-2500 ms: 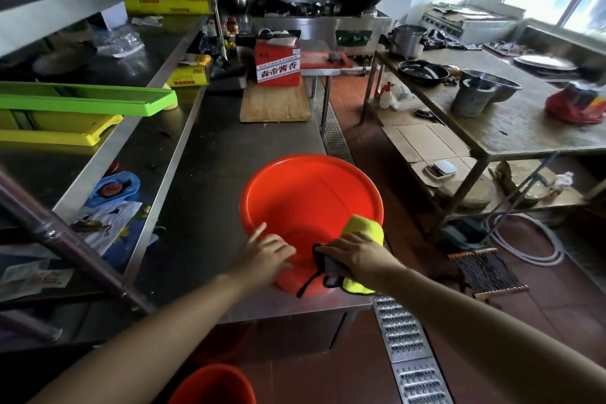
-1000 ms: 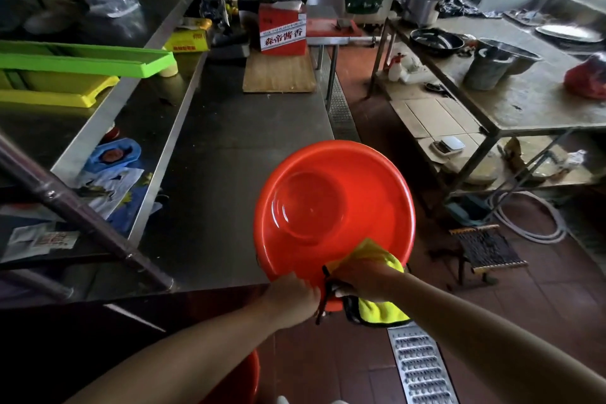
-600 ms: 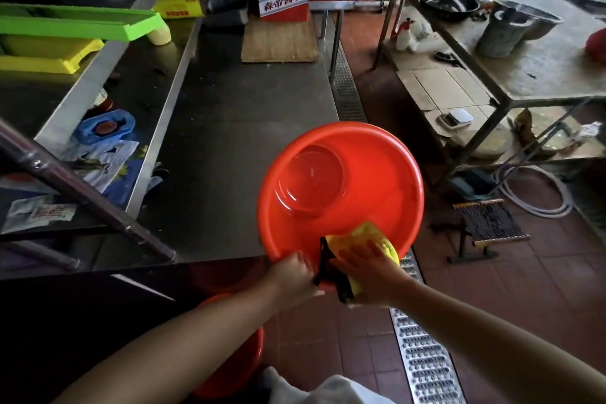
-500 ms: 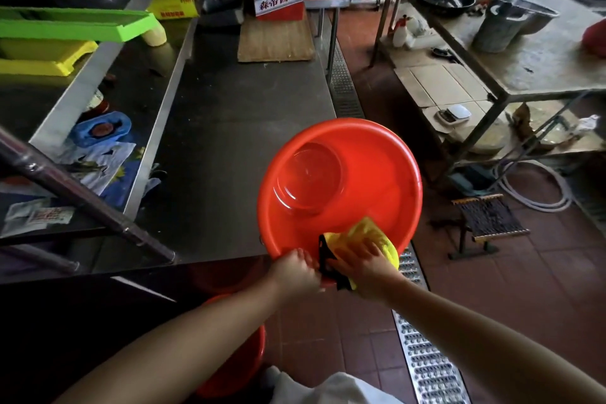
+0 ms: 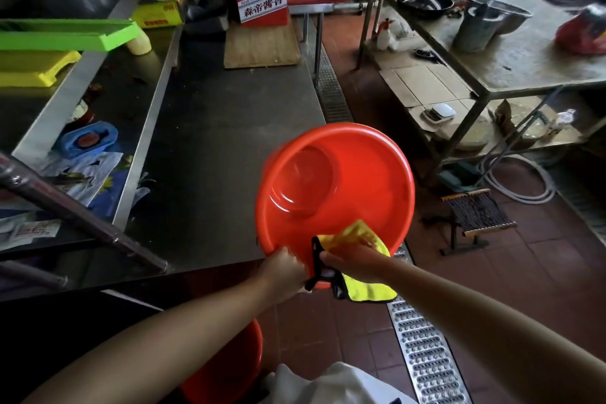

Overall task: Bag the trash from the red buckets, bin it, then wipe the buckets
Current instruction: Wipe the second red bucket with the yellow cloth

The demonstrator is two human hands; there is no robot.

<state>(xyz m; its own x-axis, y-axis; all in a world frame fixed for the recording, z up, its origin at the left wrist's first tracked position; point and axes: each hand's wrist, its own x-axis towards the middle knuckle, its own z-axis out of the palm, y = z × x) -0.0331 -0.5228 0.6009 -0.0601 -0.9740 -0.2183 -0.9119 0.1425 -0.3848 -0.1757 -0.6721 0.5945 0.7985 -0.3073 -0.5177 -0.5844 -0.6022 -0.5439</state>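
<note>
A red bucket point(image 5: 357, 187) is tilted toward me off the steel counter's front right corner, its inside showing and nothing in it. My left hand point(image 5: 286, 267) grips its near rim. My right hand point(image 5: 349, 261) holds a yellow cloth with a black edge point(image 5: 360, 238) against the inner wall just inside the near rim, and part of the cloth hangs down over the rim. A second red bucket point(image 5: 226, 374) stands on the floor below, partly hidden by my left arm.
The steel counter point(image 5: 226, 147) stretches ahead, with a wooden board point(image 5: 262, 47) and a red box point(image 5: 260, 0) at its far end. Green and yellow trays point(image 5: 65, 34) sit on the left shelf. A floor drain grate point(image 5: 423, 351) runs on the right, beside a metal table point(image 5: 524, 56).
The bucket has been lifted from the counter and tipped toward me. My right hand has slid the cloth slightly along the inner wall near the rim. My left hand keeps its grip.
</note>
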